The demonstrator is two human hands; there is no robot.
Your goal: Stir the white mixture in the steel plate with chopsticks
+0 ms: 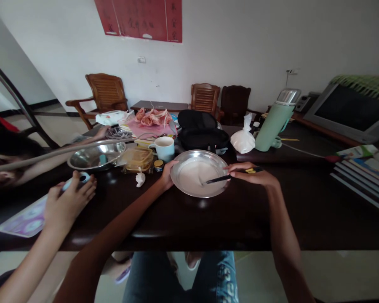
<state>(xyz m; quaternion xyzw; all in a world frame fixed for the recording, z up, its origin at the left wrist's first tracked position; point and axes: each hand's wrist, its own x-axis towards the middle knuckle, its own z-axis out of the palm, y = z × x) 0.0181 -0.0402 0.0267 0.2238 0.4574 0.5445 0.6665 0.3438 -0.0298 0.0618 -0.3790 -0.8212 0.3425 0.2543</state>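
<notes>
A shallow metal bowl [219, 159] stands on the dark table before me, with a pale, milky liquid [191, 173] in it. Its left rim is in the grip of my left hand [168, 175], whose thumb lies near the top edge. My right hand [249, 173] is closed around dark chopsticks [217, 179] with yellowish ends. Their tips dip into the liquid near the bowl's middle, and the fingers come close to the right rim. A light blue mug [164, 149] and a small jar [158, 165] stand just beyond my left hand.
At left, another person's hand [66, 200] rests on a phone [28, 214]; that person's other arm reaches behind a steel basin [78, 158]. A knotted bag of white powder [243, 141], a green thermos [273, 126], a black case [202, 136] and stacked books [363, 181] stand around.
</notes>
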